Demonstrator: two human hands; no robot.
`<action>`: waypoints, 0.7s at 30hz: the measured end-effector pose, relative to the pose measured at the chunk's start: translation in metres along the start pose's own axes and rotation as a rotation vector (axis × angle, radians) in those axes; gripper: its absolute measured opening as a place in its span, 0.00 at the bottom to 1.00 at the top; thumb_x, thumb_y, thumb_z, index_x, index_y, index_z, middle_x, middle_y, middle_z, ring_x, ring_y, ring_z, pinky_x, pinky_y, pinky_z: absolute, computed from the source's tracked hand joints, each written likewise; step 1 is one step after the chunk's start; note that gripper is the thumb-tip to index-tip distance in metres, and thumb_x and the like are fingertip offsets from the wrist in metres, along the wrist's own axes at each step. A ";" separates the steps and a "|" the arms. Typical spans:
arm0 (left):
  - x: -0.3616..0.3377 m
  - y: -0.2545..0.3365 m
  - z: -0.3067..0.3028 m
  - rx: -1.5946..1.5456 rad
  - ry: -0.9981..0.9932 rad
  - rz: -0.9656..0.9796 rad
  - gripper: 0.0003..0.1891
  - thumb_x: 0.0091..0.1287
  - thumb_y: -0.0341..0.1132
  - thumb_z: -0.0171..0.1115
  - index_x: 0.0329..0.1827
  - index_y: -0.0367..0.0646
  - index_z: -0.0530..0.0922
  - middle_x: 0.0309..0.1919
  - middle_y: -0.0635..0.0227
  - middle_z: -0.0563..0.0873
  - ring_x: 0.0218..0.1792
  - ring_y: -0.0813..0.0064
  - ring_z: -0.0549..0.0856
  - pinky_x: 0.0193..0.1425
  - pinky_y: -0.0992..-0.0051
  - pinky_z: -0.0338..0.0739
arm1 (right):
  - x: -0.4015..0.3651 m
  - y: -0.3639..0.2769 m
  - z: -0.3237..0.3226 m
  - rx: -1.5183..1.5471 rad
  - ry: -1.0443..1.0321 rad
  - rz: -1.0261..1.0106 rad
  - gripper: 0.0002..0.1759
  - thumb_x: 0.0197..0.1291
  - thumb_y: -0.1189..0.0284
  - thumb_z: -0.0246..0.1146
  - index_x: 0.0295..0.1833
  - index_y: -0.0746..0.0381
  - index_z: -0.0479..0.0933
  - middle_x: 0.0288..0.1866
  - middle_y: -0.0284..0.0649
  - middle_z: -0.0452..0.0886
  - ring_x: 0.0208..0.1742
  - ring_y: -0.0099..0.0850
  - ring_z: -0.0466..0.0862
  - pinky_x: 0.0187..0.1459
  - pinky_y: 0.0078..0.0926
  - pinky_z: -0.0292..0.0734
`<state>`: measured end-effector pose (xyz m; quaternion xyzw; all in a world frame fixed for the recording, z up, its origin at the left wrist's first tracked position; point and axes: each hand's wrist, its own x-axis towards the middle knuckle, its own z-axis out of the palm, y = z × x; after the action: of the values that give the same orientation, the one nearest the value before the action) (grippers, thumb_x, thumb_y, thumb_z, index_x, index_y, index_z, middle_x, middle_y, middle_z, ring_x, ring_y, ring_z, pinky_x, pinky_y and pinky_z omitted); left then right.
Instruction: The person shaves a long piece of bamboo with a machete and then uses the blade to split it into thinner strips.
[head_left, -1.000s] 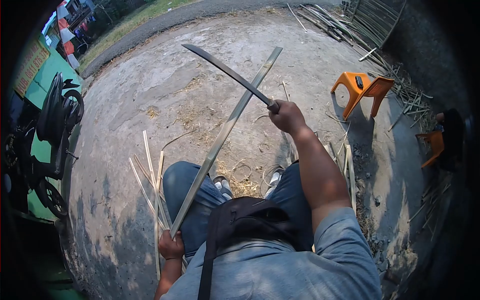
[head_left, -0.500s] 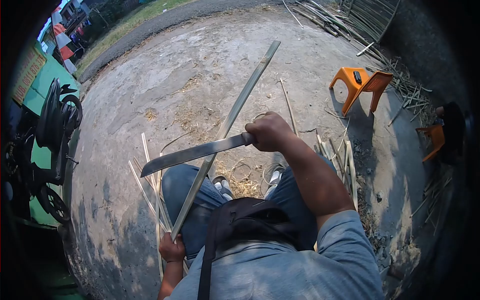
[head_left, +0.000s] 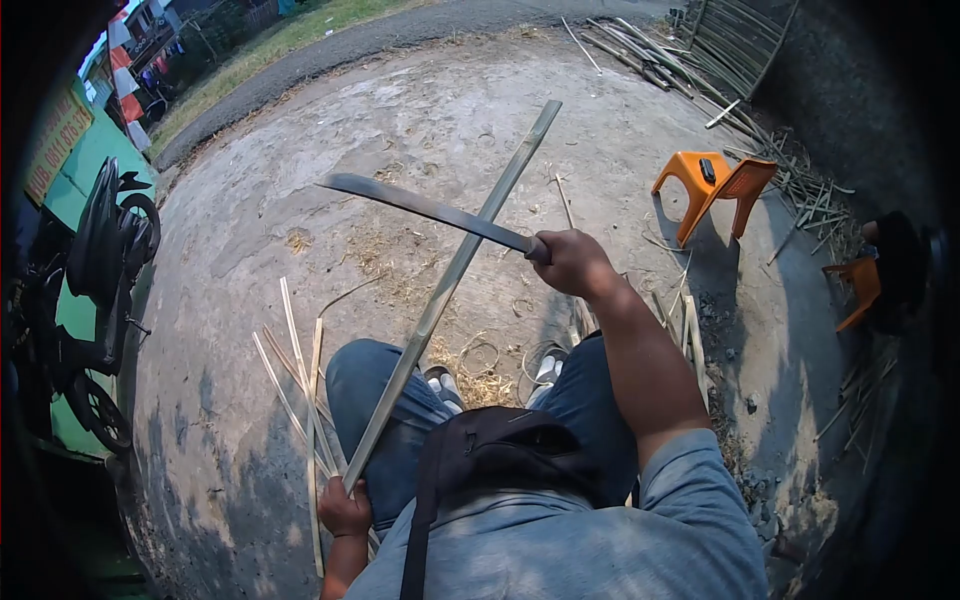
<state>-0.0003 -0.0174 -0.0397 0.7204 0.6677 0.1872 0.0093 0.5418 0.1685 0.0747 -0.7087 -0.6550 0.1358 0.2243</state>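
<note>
A long bamboo strip slants up and away from my left hand, which is closed round its near end beside my left thigh. My right hand grips the handle of a machete. Its long blade points left and crosses the strip in its upper half, overlapping it in this view. Under my left hand and beside my left knee lie several thin split bamboo strips. More split pieces rest by my right leg, partly hidden behind my forearm.
An orange plastic chair with a small black object on it stands ahead to the right. Bamboo poles and a heap of strips lie along the right wall. A motorcycle is parked at left. Shavings litter the ground between my feet.
The machete has moved up along the strip, away from my body, and its blade tip has swung upward. My left hand keeps its hold on the strip's near end.
</note>
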 end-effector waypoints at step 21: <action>0.000 -0.002 0.001 -0.013 -0.049 -0.016 0.29 0.74 0.62 0.58 0.38 0.40 0.76 0.28 0.46 0.83 0.32 0.35 0.83 0.35 0.43 0.74 | -0.004 -0.013 0.016 0.077 -0.020 -0.071 0.09 0.64 0.63 0.66 0.44 0.54 0.86 0.39 0.48 0.89 0.44 0.52 0.89 0.47 0.49 0.83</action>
<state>-0.0021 -0.0166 -0.0407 0.7193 0.6719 0.1738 0.0317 0.5228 0.1674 0.0672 -0.6745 -0.6761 0.1601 0.2496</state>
